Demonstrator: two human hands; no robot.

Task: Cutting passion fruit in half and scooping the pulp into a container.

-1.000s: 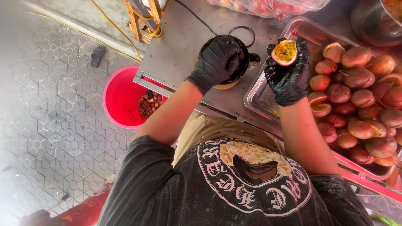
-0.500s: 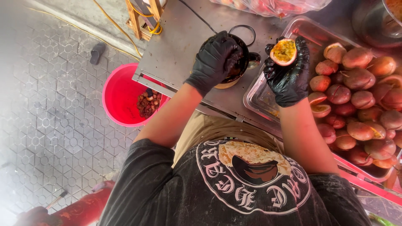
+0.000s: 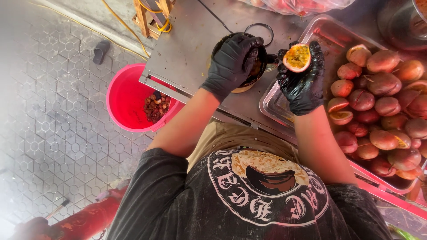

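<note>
My right hand (image 3: 304, 84), in a black glove, holds half a passion fruit (image 3: 297, 57) with the yellow pulp facing up, above the left end of a metal tray (image 3: 275, 104). My left hand (image 3: 232, 62), also gloved in black, lies over a black cup (image 3: 249, 80) on the steel table (image 3: 187, 49). Its fingers curl over the rim and into the cup. What lies under the fingers is hidden. The two hands are close together, a few centimetres apart.
The tray holds several whole and cut passion fruits (image 3: 382, 106). A red bucket (image 3: 129, 100) with fruit shells stands on the tiled floor at the table's left edge. A wooden frame with yellow cable (image 3: 153, 15) is behind the table. A metal pot (image 3: 400, 20) is at the top right.
Both hands stay almost where they were. My left hand's fingers have shifted slightly over the cup. The fruit half remains in my right hand.
</note>
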